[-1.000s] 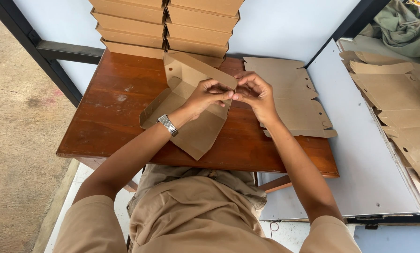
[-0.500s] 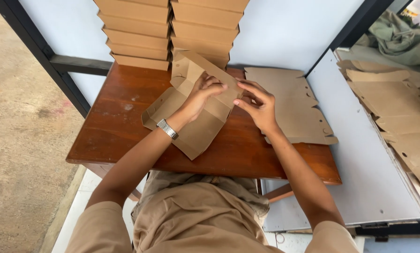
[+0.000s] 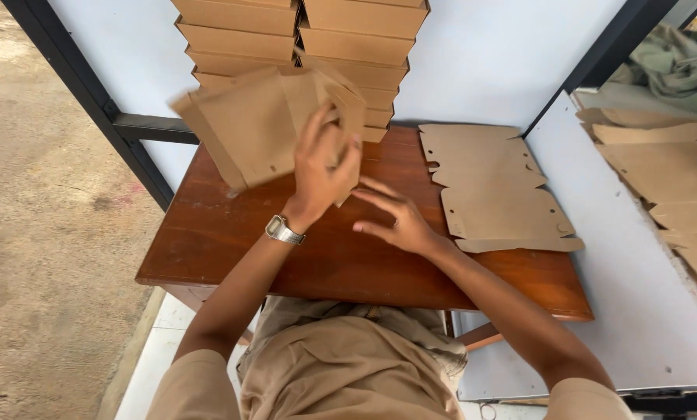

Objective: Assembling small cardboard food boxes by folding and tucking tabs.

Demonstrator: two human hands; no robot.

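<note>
We have lifted the folded brown cardboard box [image 3: 267, 128] off the wooden tabletop [image 3: 232, 241]; now it hangs above the far left corner, so the folding seems finished. Our left hand [image 3: 325, 167] grips it, blurred and half-formed. Our right hand [image 3: 395, 222] is open, empty, near the flat blanks [image 3: 496, 190].

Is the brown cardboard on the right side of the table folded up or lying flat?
Flat. The cardboard blanks lie spread in a low pile on the table.

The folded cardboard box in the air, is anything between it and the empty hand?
Nothing visible. The left hand holds the folded cardboard box up above the wooden table. The right hand hovers open just below it, with only air between.
</note>
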